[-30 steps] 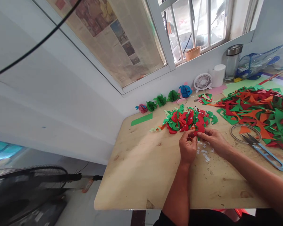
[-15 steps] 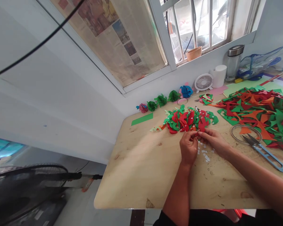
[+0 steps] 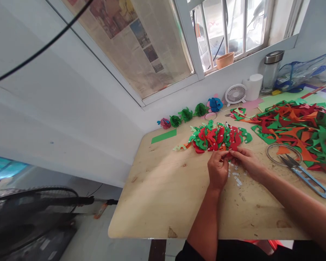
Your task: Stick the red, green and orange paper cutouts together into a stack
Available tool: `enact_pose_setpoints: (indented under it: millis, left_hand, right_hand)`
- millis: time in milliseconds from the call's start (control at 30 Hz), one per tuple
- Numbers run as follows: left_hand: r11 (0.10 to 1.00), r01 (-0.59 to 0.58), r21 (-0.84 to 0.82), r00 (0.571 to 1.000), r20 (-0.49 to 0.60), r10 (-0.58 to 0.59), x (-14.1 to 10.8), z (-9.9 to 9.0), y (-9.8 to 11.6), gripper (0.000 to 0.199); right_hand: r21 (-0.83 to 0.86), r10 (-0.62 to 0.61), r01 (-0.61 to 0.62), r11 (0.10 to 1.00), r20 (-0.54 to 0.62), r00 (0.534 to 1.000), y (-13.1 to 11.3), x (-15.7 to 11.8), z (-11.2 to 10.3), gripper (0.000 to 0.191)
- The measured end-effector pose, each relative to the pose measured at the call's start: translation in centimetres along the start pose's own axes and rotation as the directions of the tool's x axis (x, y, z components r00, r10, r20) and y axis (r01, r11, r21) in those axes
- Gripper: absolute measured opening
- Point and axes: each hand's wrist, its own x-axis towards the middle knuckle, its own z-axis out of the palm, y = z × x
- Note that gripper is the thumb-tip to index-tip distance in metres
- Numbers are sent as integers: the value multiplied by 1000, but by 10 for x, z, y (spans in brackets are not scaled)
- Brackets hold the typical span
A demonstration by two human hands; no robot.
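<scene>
Both hands meet over the table, just in front of a heap of red and green cut-out pieces [image 3: 212,137] dotted with small white squares. A small red cut-out piece [image 3: 228,154] is pinched by my left hand [image 3: 218,170], fingers closed. My right hand [image 3: 247,162] closes its fingertips on the same red piece from the other side. The fingers cover most of it, so its outline is hidden. White paper bits [image 3: 237,179] lie on the wood beneath and between the hands.
Blue-handled thread snips [image 3: 305,176] lie at the right beside a tape ring [image 3: 268,152]. Behind them spreads a large pile of red, orange and green scraps [image 3: 301,132]. A green strip [image 3: 163,136], folded paper figures [image 3: 185,115], a small fan [image 3: 235,94] and a glass bottle [image 3: 270,74] line the wall side.
The view has shifted very slightly. My right fingers have moved a little away from the left ones along the red piece; both hands stay in the same spot.
</scene>
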Motion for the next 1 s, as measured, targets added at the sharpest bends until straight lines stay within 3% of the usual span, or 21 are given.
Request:
enact_pose_setpoints:
  millis: [500,1000]
  left_hand:
    - [988,109,-113,994,9,-108,-1,-1,1,31]
    - [922,284,-264,955,-13,-298,2,0,1,20]
  right_hand:
    - [92,51,-48,995,-35,998,-2,0,1,28]
    - [-81,-37,38,996,11,999,-5,-2,2,35]
